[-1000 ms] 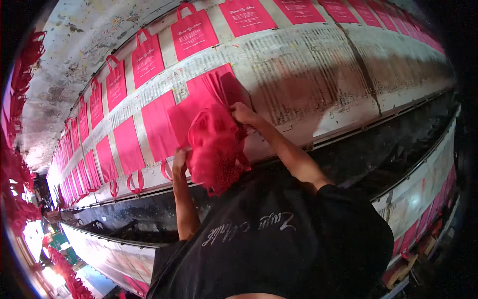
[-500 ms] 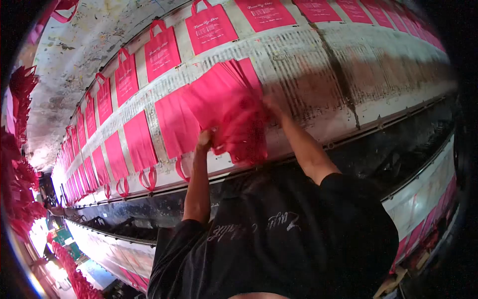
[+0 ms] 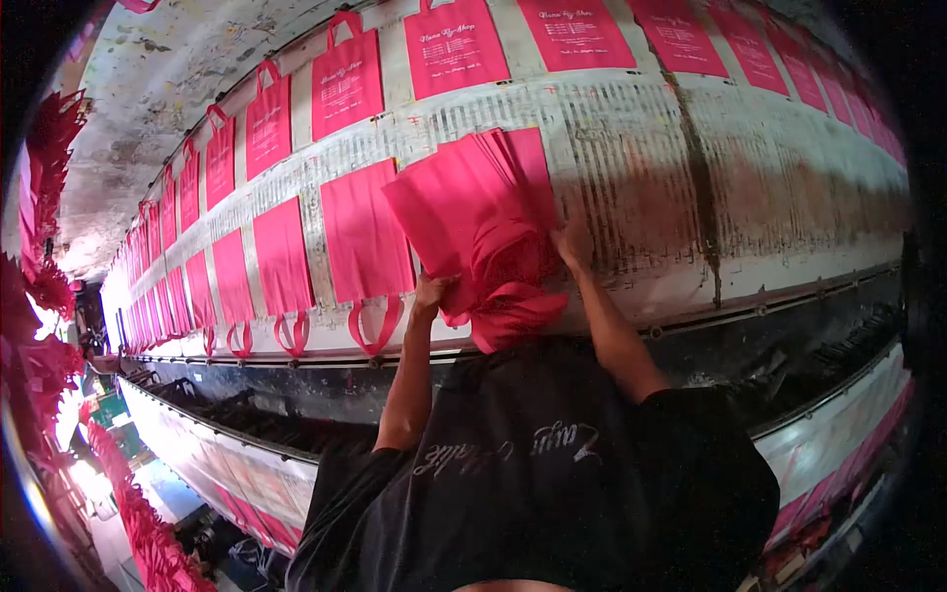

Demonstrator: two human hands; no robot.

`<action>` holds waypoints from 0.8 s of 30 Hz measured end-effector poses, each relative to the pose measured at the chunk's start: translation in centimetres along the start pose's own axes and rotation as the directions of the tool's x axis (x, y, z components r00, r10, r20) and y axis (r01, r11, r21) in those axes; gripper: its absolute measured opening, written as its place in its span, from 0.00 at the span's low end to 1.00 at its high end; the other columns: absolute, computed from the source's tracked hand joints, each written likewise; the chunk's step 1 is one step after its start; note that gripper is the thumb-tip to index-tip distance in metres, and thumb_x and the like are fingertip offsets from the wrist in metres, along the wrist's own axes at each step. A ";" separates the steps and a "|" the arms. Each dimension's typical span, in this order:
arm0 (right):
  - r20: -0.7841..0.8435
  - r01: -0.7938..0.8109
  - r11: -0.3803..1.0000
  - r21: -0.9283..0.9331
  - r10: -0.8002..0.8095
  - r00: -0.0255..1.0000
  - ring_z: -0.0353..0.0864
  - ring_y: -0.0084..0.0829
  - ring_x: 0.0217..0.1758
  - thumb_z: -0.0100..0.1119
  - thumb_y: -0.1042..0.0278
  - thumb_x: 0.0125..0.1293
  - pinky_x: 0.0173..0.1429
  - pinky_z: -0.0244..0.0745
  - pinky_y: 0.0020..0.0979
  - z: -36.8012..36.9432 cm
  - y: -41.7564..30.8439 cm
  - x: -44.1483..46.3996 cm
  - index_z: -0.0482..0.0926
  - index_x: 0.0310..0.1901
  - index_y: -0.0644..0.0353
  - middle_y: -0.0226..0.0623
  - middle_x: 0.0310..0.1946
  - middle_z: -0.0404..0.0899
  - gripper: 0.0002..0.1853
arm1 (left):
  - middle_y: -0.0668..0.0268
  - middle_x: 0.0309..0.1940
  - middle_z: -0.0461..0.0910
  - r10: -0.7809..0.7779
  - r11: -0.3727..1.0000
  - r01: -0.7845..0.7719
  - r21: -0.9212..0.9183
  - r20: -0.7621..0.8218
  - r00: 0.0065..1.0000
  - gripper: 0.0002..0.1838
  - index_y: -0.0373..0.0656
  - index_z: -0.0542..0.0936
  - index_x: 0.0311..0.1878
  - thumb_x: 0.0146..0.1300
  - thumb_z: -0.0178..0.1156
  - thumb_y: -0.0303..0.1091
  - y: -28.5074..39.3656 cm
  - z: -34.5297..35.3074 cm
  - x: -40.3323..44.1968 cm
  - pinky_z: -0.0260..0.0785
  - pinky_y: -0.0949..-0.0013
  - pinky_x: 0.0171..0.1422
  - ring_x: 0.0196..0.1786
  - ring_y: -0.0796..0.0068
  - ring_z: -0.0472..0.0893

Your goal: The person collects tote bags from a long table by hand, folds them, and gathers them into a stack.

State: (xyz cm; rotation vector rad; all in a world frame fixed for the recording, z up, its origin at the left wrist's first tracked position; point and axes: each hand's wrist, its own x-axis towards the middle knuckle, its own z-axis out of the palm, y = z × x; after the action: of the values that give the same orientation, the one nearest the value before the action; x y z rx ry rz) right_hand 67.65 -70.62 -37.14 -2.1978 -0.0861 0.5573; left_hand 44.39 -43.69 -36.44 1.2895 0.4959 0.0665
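A bunch of pink bags point(image 3: 459, 202) lies fanned over the long table, its handles and lower folds bundled near my chest. My left hand point(image 3: 432, 293) is closed on the lower left edge of the bunch. At its right side, my right hand point(image 3: 572, 245) touches or grips the edge of a bag; its fingers are blurred, so its grasp is unclear. Just left of the bunch, a flat pink bag point(image 3: 367, 232) rests with its handle loop toward me. Under the bunch, part of another bag shows at the upper right.
Printed pink bags point(image 3: 454, 49) line the far side of the long table point(image 3: 631, 296). More plain bags point(image 3: 283, 259) run along the near side to the left. Pink bundles point(image 3: 39, 365) hang at far left. Another table point(image 3: 227, 474) stands behind a dark gap.
The bunch has shifted rightward along the table, uncovering the flat bag at its left. Both hands have moved right with it, and its handles now spread lower, toward my chest.
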 end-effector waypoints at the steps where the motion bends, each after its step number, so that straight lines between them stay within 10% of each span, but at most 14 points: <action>1: -0.011 -0.005 0.999 -0.046 0.005 1.000 0.81 0.42 0.38 0.64 0.65 0.59 0.39 0.76 0.41 -0.1 -0.4 -0.2 0.56 0.70 0.58 0.49 0.44 0.78 0.39 | 0.56 0.35 0.84 -0.004 1.000 0.004 -0.001 0.001 1.000 0.11 0.31 0.81 0.40 0.58 0.60 0.29 1.0 0.9 -0.2 0.76 0.67 0.45 0.38 0.66 0.83; 8: -0.103 -0.010 0.995 -0.101 -0.001 0.995 0.80 0.41 0.30 0.64 0.69 0.57 0.34 0.74 0.41 0.2 0.6 0.1 0.52 0.72 0.56 0.46 0.32 0.82 0.43 | 0.57 0.33 0.84 -0.100 0.990 0.087 -0.111 -0.122 0.987 0.09 0.31 0.80 0.37 0.57 0.59 0.28 2.0 2.6 -0.1 0.76 0.67 0.46 0.36 0.67 0.83; 11: -0.177 -0.070 0.951 0.301 0.127 0.976 0.80 0.36 0.44 0.56 0.54 0.68 0.59 0.68 0.44 2.3 3.7 1.2 0.73 0.58 0.57 0.33 0.37 0.81 0.22 | 0.57 0.33 0.83 -0.119 0.987 0.106 -0.124 -0.100 0.988 0.09 0.31 0.80 0.37 0.56 0.60 0.28 1.6 2.0 0.0 0.76 0.66 0.46 0.38 0.66 0.83; 14: -0.169 0.032 0.999 0.004 -0.030 0.985 0.80 0.44 0.30 0.64 0.66 0.57 0.33 0.73 0.43 -3.4 -5.9 -2.4 0.51 0.72 0.54 0.44 0.26 0.81 0.44 | 0.58 0.34 0.83 -0.133 0.985 0.120 -0.121 -0.108 0.985 0.10 0.31 0.79 0.38 0.56 0.61 0.29 2.0 2.4 -0.4 0.76 0.66 0.46 0.38 0.66 0.83; 20: -0.092 -0.056 0.983 -0.177 0.040 0.995 0.77 0.43 0.26 0.64 0.63 0.58 0.33 0.71 0.44 0.6 1.6 1.3 0.58 0.69 0.59 0.42 0.20 0.75 0.38 | 0.61 0.34 0.83 -0.079 0.984 0.047 -0.171 -0.186 0.979 0.10 0.34 0.81 0.38 0.54 0.62 0.29 2.5 3.8 -0.9 0.74 0.67 0.45 0.37 0.69 0.82; 24: -0.228 0.187 0.971 0.148 -0.151 0.962 0.79 0.41 0.33 0.62 0.61 0.59 0.39 0.71 0.44 0.2 -0.6 -0.9 0.68 0.61 0.63 0.46 0.28 0.77 0.30 | 0.63 0.35 0.83 -0.048 0.984 0.025 -0.178 -0.130 0.990 0.13 0.34 0.81 0.40 0.52 0.65 0.30 2.1 2.8 -0.8 0.74 0.66 0.45 0.37 0.71 0.81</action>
State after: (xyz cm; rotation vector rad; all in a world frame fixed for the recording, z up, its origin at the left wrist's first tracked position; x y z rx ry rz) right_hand 66.81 -70.33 -36.49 -2.0481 -0.1068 0.2194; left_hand 45.27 -45.89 -33.70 1.1069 0.6151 0.1638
